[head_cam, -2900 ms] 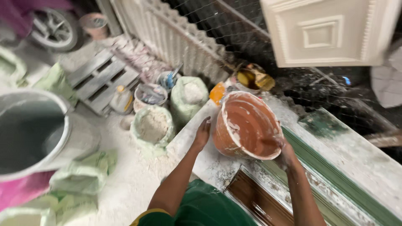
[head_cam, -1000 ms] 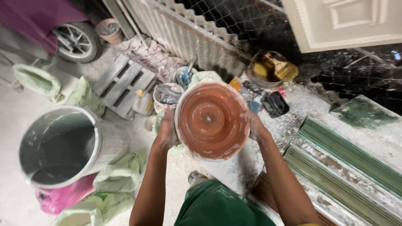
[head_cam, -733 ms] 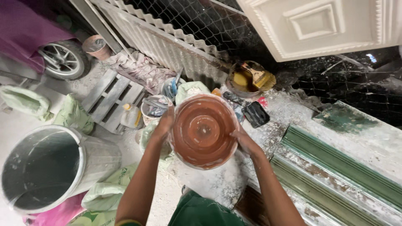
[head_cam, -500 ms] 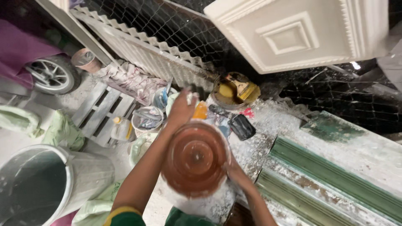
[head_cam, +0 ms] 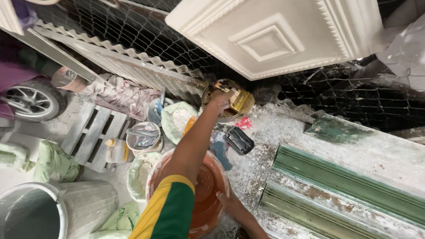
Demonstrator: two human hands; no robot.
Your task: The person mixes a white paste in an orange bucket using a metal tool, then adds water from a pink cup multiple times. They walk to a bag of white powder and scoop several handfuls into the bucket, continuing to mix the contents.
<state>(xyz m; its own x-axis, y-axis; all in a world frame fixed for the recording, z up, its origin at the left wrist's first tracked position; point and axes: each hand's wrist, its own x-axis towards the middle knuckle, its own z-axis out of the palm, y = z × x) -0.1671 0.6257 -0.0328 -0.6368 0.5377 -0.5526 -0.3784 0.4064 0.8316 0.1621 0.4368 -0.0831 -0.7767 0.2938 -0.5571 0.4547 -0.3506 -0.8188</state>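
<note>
Green sacks (head_cam: 53,161) by grey bin (head_cam: 66,212)

Our left hand (head_cam: 220,100) over the far bowl (head_cam: 228,101), tub (head_cam: 204,194) nearest us, mould (head_cam: 349,194) to its right, bucket (head_cam: 53,212) far left

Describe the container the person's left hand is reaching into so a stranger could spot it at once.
Find the big white moulded panel leaning on the wire mesh; just below its lower left corner, on the dusty worktop, sits a small round bowl. The left hand covers it. Unlike the big orange basin, it is dark and holds yellow pieces.
</note>
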